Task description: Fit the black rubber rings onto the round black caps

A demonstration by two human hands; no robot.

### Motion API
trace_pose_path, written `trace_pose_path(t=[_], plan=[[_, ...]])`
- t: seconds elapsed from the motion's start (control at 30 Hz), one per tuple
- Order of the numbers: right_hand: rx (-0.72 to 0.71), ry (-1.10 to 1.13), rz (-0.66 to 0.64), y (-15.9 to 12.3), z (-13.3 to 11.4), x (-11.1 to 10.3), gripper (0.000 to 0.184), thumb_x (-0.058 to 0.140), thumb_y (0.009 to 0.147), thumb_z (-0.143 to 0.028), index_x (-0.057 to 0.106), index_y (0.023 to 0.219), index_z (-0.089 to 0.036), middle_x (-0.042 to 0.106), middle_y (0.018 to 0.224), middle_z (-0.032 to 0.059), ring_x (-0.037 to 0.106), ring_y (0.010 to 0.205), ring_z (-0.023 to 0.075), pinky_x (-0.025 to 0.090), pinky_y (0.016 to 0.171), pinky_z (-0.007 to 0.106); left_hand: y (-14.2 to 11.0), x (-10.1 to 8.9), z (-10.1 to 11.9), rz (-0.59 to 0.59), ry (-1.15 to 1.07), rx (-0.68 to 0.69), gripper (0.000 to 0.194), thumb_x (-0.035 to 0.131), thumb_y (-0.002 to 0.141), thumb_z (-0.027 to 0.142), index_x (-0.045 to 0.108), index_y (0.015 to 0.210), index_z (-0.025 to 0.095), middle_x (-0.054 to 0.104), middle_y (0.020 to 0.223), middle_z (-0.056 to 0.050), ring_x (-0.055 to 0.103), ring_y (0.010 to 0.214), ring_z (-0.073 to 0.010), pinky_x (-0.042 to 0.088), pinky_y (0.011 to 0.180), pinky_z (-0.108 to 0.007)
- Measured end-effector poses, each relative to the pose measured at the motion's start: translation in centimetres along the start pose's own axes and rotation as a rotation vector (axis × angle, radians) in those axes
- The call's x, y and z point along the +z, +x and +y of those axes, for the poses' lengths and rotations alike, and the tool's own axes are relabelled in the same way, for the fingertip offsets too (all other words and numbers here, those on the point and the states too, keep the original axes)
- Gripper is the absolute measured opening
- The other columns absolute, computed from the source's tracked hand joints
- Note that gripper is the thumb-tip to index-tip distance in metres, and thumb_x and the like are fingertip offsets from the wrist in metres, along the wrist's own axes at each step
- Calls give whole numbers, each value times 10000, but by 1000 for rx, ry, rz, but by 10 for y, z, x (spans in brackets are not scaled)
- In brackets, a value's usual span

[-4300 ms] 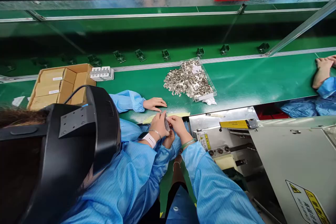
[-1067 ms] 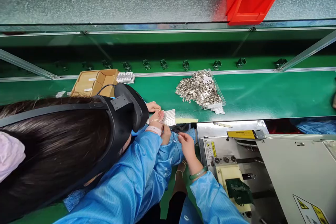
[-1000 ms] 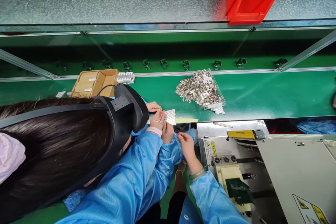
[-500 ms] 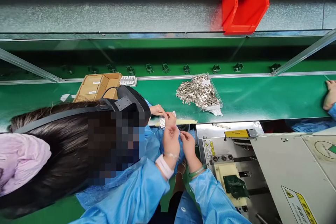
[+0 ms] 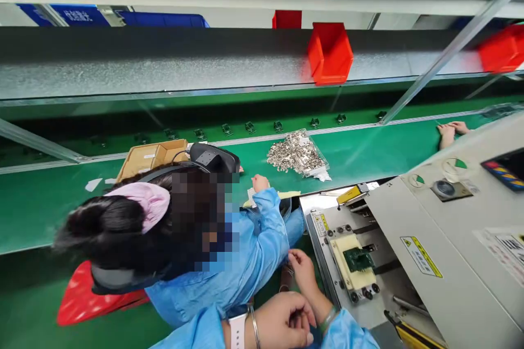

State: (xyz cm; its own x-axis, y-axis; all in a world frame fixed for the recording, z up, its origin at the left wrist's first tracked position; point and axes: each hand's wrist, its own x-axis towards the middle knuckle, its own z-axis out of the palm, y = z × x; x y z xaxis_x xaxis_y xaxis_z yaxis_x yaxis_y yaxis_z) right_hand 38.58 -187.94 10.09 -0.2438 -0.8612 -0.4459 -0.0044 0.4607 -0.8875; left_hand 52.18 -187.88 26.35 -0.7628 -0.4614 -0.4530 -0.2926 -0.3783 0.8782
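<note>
My left hand (image 5: 283, 320), with a white watch and a bracelet on its wrist, sits at the bottom edge with its fingers curled in. My right hand (image 5: 302, 268), a green bangle on its wrist, is just above it with its fingertips pinched together. What either hand holds is too small to make out. Both hover beside the grey machine (image 5: 434, 240), left of its cream fixture carrying a green circuit board (image 5: 357, 258). A seated co-worker in a blue coat (image 5: 241, 262) is in front of me, one hand (image 5: 260, 182) resting by a pale sheet on the green table (image 5: 368, 152).
A clear tray heaped with small metal parts (image 5: 297, 154) lies on the table. A cardboard box (image 5: 152, 156) stands to the left. Small dark parts (image 5: 249, 127) line the belt behind. Red bins (image 5: 329, 52) hang above. Another person's hands (image 5: 448, 131) rest far right.
My hands have drawn back from the table edge toward me and dropped low. The view has pulled back and up, showing the co-worker's whole head and the upper shelf.
</note>
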Motion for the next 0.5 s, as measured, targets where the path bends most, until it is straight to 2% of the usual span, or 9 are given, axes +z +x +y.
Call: trace_pose_path(t=[0.13, 0.2, 0.3, 0.4, 0.5], plan=[[87, -51, 54, -83, 29, 1, 558, 617, 615, -686, 712, 764, -156, 680, 813, 144, 637, 803, 338, 501, 754, 404, -38, -3, -9, -198, 119, 63, 211, 688, 683, 304, 688, 854, 180, 614, 756, -13, 521, 619, -133, 402, 566, -216], [132, -63, 81, -120, 44, 2, 552, 614, 568, -704, 697, 685, -171, 675, 761, 143, 640, 762, 344, 506, 720, 408, -61, -8, -16, -253, 186, 112, 190, 666, 670, 259, 687, 846, 190, 616, 774, -8, 520, 625, -133, 400, 573, -216], [183, -59, 121, -161, 63, 4, 540, 602, 514, -697, 683, 657, -182, 653, 667, 123, 632, 645, 327, 507, 612, 394, -96, -20, -28, -249, 252, 127, 255, 669, 633, 202, 691, 887, 210, 628, 790, 12, 516, 636, -129, 384, 583, -212], [190, -55, 188, -193, 72, 8, 527, 604, 515, -700, 672, 681, -204, 619, 598, 76, 621, 576, 299, 514, 562, 382, -126, -30, -45, -248, 249, 80, 253, 691, 643, 220, 696, 896, 211, 628, 777, 21, 514, 651, -128, 379, 601, -212], [167, -88, 284, -229, 68, 15, 449, 695, 639, -678, 661, 729, -240, 625, 681, 48, 636, 653, 274, 513, 520, 337, -145, -35, -60, -260, 225, 7, 236, 693, 677, 283, 705, 899, 206, 619, 778, 17, 499, 672, -129, 395, 645, -221]])
